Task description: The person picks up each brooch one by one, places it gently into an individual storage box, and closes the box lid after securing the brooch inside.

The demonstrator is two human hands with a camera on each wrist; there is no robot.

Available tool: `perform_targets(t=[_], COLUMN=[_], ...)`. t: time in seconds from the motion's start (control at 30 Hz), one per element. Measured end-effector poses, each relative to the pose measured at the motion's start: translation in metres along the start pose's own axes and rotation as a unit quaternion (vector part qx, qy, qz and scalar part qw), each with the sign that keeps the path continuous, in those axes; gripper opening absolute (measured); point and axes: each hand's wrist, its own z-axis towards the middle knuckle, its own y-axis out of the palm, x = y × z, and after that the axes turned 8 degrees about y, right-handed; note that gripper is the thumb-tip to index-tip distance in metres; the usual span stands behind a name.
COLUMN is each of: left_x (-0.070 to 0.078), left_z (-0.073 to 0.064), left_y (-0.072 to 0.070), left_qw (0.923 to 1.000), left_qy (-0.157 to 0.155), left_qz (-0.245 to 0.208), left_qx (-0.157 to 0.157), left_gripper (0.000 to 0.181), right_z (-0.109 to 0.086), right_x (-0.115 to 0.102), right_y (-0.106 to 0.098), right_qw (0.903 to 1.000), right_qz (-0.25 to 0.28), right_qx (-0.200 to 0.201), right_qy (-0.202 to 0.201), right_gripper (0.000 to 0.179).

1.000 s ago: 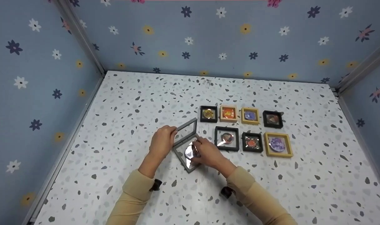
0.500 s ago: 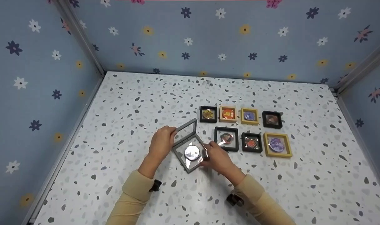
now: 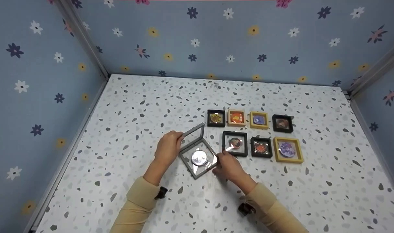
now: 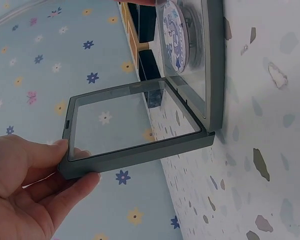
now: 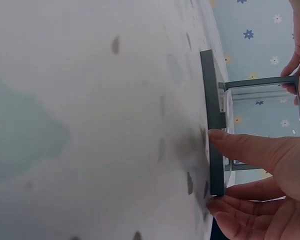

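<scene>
A grey hinged display frame (image 3: 187, 165) stands unfolded on the table, its clear-windowed lid (image 4: 140, 150) raised at an angle. On the clear film of the lower half lies a round badge (image 3: 199, 158), glossy in the head view; the left wrist view shows a blue-and-white print on the badge (image 4: 174, 37). My left hand (image 3: 167, 147) pinches the lid's outer corner between thumb and fingers. At the lower half's right corner, my right hand (image 3: 231, 166) grips the rim, thumb on one side (image 5: 240, 147) and fingers at the other. The badge is apart from both hands.
To the right, two rows of smaller display frames hold round badges, among them a black frame (image 3: 235, 132) close to my right hand and a yellow frame (image 3: 289, 160) further right. Flower-patterned walls (image 3: 229, 45) border the speckled white table (image 3: 145, 106).
My right hand has let go of the badge, leaving it on the film, and moved right to the frame's corner. The left hand keeps holding the lid in place.
</scene>
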Motion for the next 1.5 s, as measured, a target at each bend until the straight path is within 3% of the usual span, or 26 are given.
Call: perform_targets(t=[0.5,0.7,1.03,1.23,1.5], left_x=[0.006,0.014,0.022,0.025,0.028], left_z=[-0.009,-0.016,-0.030,-0.036,-0.043], left_y=[0.002,0.003,0.013,0.022,0.034], left_qw=[0.9990,0.9988,0.9927,0.9891,0.9873], left_qy=[0.040,0.038,0.072,0.089,0.100], left_qz=[-0.015,-0.027,-0.063,-0.048,-0.021], left_qx=[0.010,-0.015,-0.073,-0.107,-0.121], left_gripper=[0.015,0.015,0.014,0.014,0.015], right_z=[0.005,0.006,0.008,0.008,0.007], right_x=[0.012,0.016,0.019,0.019,0.018], right_y=[0.008,0.010,0.011,0.012,0.011], right_qw=[0.9981,0.9972,0.9943,0.9945,0.9939], right_qz=[0.021,0.058,0.102,0.104,0.109], right_qx=[0.044,0.035,0.020,0.014,0.014], right_qy=[-0.039,-0.031,-0.021,-0.006,0.009], right_gripper=[0.026,0.024,0.023,0.021,0.023])
